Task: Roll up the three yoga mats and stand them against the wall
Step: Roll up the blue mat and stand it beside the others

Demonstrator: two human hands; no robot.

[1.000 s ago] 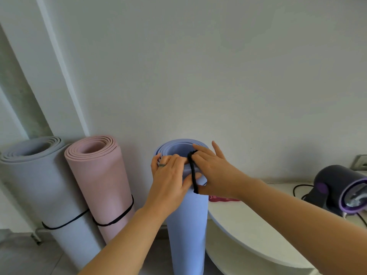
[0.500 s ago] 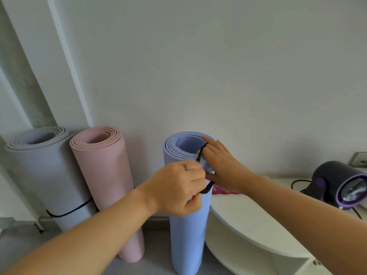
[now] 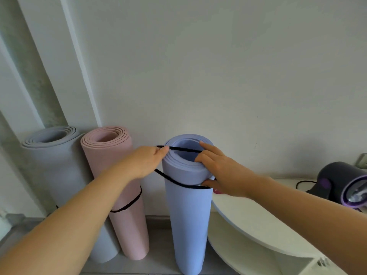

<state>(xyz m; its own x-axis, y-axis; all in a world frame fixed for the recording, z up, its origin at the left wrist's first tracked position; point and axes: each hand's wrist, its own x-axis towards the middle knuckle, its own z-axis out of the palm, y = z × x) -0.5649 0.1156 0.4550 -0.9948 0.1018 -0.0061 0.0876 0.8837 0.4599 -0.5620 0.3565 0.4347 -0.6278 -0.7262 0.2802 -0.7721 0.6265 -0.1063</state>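
Observation:
Three rolled mats stand upright by the wall: a grey mat point(image 3: 57, 167) at the left, a pink mat point(image 3: 119, 175) beside it, and a blue mat point(image 3: 187, 219) in the middle. A black elastic band point(image 3: 168, 178) is stretched across the blue mat's top and around its front. My left hand point(image 3: 146, 162) pinches the band at the roll's left rim. My right hand point(image 3: 220, 171) grips the roll's right rim, thumb on the band below. Black bands circle the grey and pink mats lower down.
A white curved shelf unit point(image 3: 264, 231) stands right of the blue mat, touching or nearly so. On it sit a dark purple device point(image 3: 345, 185) with a black cable and a small pink item point(image 3: 217, 191). A white wall rises behind, with a wall trim at the left.
My left hand pulled the black band leftward, stretching it wide over the blue mat's top. My right hand shifted to the roll's right rim. The view rose a little.

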